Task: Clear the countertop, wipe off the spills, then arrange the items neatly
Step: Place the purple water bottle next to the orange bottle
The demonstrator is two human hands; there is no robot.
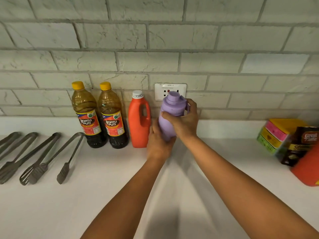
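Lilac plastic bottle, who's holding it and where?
Both hands: left hand grips the lilac plastic bottle at its base, right hand around its upper body.

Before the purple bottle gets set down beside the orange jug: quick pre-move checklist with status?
1. Both hands hold the purple plastic bottle: ok. Left hand grips its base, right hand its upper body.
2. Bottle lid on: ok.
3. Bottle upright: not ok, it tilts.
4. Bare white countertop to the right of the orange plastic handled jug: ok.
5. Bottle base touching the counter: cannot tell, the left hand hides it.
6. Wall socket behind the bottle is partly covered: cannot tell whether anything is plugged in.
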